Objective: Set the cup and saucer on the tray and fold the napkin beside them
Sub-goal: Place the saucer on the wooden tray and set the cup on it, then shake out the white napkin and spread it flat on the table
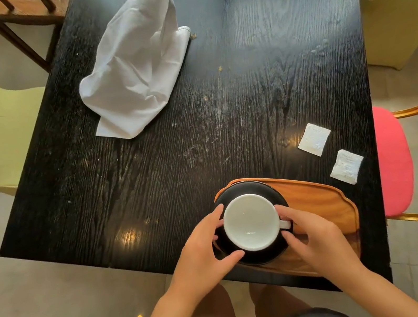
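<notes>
Cup [250, 222] sits upright and empty on the black saucer [249, 255], and the pair is at the left end of the wooden tray [319, 211]. Saucer looks to overhang the tray's left edge; can't tell if it's fully seated or a touch lifted.

Hands: left hand [204, 253] has fingers on the saucer's left rim and against the cup wall; right hand [312, 238] is curled at the cup handle side, fingers on the saucer's right rim. Both clamped on the set, not free.

To do this step well, I'd judge: move by the saucer, not the cup, keep it level, and slide right toward the tray's middle so the whole base rests inside the tray lip. Release both sides together.

Napkin [136, 62] lies crumpled and unfolded on the surface [248, 102], well away from the tray, far left. Two sachets [314, 139] sit just beyond the tray's right end.
</notes>
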The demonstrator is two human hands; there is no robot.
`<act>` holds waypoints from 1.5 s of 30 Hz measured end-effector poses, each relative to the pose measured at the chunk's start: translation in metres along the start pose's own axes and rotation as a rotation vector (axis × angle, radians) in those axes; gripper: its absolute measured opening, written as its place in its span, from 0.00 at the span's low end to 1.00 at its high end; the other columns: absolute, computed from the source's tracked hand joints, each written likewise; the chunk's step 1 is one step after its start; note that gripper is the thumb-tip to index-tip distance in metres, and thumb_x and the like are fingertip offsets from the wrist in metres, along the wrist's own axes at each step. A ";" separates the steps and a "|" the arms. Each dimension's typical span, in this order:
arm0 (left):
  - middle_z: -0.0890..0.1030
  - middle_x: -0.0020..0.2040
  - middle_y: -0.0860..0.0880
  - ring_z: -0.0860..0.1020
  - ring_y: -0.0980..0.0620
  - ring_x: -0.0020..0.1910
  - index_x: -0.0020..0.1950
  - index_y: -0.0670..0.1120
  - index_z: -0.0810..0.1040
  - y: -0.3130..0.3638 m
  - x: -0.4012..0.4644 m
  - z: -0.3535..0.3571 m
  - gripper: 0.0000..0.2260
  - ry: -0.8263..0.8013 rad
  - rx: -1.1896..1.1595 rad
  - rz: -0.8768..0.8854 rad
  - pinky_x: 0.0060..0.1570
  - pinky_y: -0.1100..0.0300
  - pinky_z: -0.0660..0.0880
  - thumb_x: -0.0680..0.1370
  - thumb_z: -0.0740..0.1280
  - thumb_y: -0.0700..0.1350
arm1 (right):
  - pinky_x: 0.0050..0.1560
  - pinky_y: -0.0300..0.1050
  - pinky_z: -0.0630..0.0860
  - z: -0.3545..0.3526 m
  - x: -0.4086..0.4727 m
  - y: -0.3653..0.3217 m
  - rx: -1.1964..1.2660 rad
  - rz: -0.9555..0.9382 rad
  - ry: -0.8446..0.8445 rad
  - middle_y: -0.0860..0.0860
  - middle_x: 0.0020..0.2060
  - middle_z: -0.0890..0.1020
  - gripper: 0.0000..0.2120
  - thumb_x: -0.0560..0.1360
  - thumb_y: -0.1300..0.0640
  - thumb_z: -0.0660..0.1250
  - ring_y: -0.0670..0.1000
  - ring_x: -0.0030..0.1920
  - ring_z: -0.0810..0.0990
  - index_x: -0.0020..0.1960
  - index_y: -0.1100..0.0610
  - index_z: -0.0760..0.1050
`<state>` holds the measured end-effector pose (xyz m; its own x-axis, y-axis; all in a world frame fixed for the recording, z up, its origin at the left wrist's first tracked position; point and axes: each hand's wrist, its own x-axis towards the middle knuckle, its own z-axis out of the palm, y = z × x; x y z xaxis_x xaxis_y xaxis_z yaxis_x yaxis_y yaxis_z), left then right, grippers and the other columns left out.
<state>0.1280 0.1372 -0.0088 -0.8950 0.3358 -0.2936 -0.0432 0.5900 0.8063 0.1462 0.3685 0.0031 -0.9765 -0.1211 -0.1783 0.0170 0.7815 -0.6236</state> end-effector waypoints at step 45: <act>0.63 0.72 0.49 0.61 0.50 0.71 0.71 0.48 0.62 -0.117 0.181 -0.239 0.25 -0.113 0.797 0.061 0.72 0.45 0.53 0.76 0.64 0.49 | 0.45 0.53 0.80 0.133 0.286 -0.172 -0.527 -0.063 -0.042 0.56 0.53 0.81 0.24 0.56 0.56 0.80 0.58 0.56 0.79 0.50 0.57 0.79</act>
<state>-0.1347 -0.0465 -0.0340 -0.8337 0.4309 -0.3453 0.3719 0.9004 0.2259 -0.1073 0.1181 -0.0426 -0.9626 -0.1937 -0.1895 -0.1624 0.9721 -0.1690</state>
